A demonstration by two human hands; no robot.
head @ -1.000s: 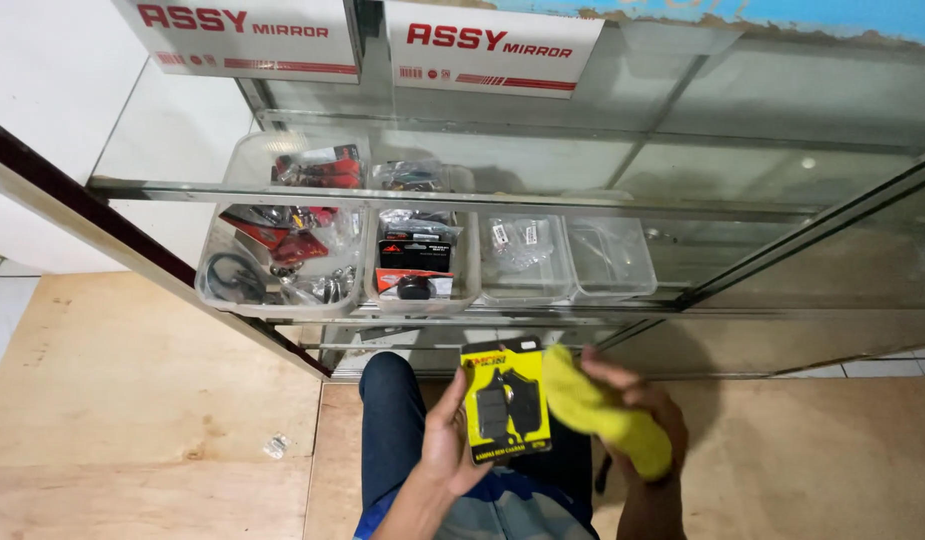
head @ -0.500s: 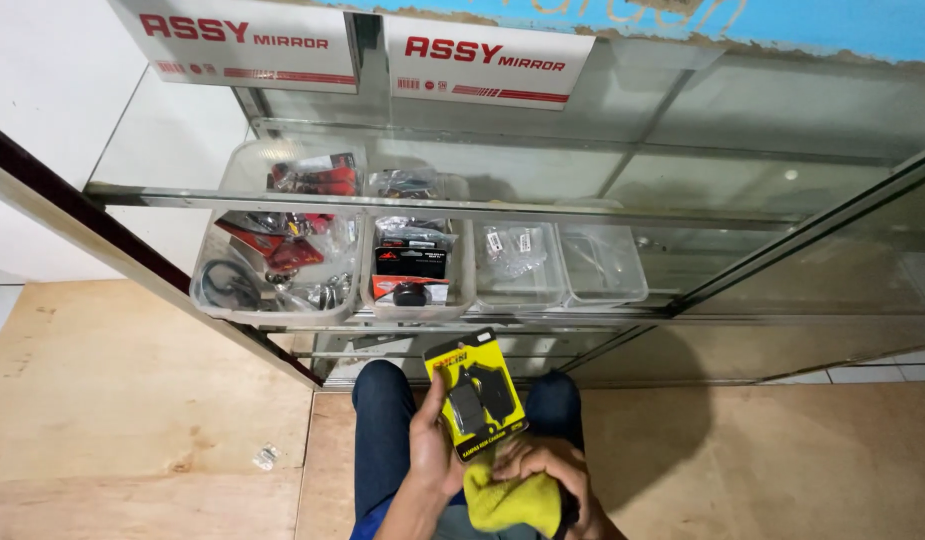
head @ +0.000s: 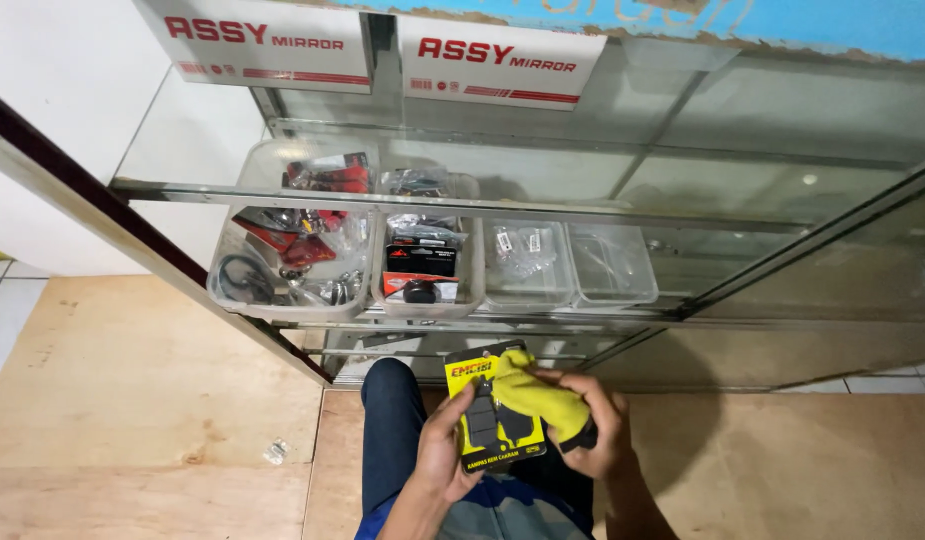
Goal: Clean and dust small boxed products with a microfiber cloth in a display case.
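The head camera looks down over a glass display cabinet (head: 542,205) and the person's lap. The left hand (head: 444,440) grasps a yellow blister pack (head: 490,425) by its left edge and underside, fingers curled around the card, thumb on its face. The pack sits upright-tilted above the person's knees, just in front of the cabinet's lower front edge; two dark pads show under its clear bubble. The right hand (head: 594,435) is clenched on a yellow cloth (head: 537,400), pressing it against the pack's upper right part, so the cloth covers that corner and touches the card.

Behind the hands, on the cabinet's glass shelf, four clear plastic bins stand in a row. The leftmost bin (head: 287,255) holds red packets and dark cables; the second bin (head: 422,265) holds a black and red packet; the third bin (head: 527,265) has small bagged parts; the fourth bin (head: 612,265) looks nearly bare. Two white boxes (head: 382,50) with red lettering rest on the cabinet's top edge. The plywood floor (head: 132,400) stretches left, with a small crumpled wrapper (head: 275,452) lying on it.
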